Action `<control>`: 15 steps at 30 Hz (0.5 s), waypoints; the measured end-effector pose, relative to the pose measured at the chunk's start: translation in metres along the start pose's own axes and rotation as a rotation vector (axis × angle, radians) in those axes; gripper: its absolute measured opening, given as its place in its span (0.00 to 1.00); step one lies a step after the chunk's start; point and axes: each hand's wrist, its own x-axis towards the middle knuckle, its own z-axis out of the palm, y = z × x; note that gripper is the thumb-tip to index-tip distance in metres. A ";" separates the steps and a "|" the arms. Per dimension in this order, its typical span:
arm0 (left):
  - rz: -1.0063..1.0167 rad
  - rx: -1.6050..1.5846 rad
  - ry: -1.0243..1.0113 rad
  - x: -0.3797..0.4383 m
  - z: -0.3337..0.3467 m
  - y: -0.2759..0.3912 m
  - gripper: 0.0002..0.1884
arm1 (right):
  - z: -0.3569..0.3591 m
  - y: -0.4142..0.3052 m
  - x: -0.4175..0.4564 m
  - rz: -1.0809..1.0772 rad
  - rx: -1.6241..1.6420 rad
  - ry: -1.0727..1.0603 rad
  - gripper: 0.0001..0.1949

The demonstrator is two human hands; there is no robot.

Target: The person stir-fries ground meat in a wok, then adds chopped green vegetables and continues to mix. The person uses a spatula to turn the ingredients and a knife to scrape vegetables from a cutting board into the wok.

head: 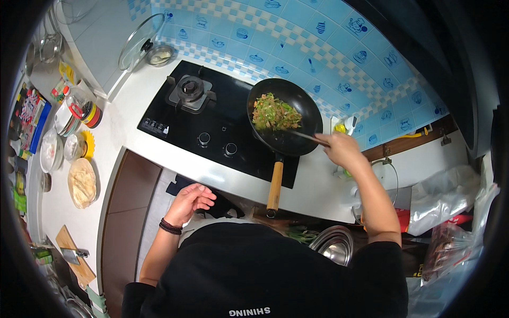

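Note:
A black wok (310, 107) with a wooden handle (275, 185) sits on the right side of the black gas hob (234, 119). Chopped green vegetables mixed with brown bits (274, 112) lie in it. My right hand (342, 149), at the wok's right rim, grips a spatula (303, 135) whose far end reaches into the food; that end is blurred and partly hidden. My left hand (195, 198) hangs in front of the counter edge, left of the wok handle, fingers loosely curled and apart, holding nothing.
A glass lid (139, 41) leans at the back left beside a small metal bowl (160, 55). The left counter holds a sauce bottle (90, 113), bowls (51, 150), a bag of pale food (82, 183) and a cleaver (70, 255) on a wooden board (65, 238). Metal bowls (336, 244) stand low right.

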 end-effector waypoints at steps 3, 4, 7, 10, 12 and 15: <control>-0.014 0.052 0.012 -0.002 0.014 0.008 0.15 | 0.028 0.026 0.023 0.045 0.233 0.077 0.18; -0.005 0.047 0.019 -0.003 0.012 0.008 0.15 | 0.017 0.036 0.023 0.071 0.354 0.000 0.18; 0.039 -0.007 0.028 -0.008 -0.001 0.007 0.14 | -0.020 0.075 0.017 0.541 0.719 -0.324 0.12; 0.058 -0.052 0.025 -0.013 -0.005 0.004 0.14 | -0.020 0.124 0.020 0.716 0.680 -0.485 0.12; 0.063 -0.075 0.031 -0.018 -0.005 0.002 0.14 | 0.001 0.131 0.033 0.745 0.751 -0.490 0.13; 0.053 -0.093 0.004 -0.022 -0.003 0.001 0.14 | 0.062 0.121 0.056 0.630 0.903 -0.354 0.14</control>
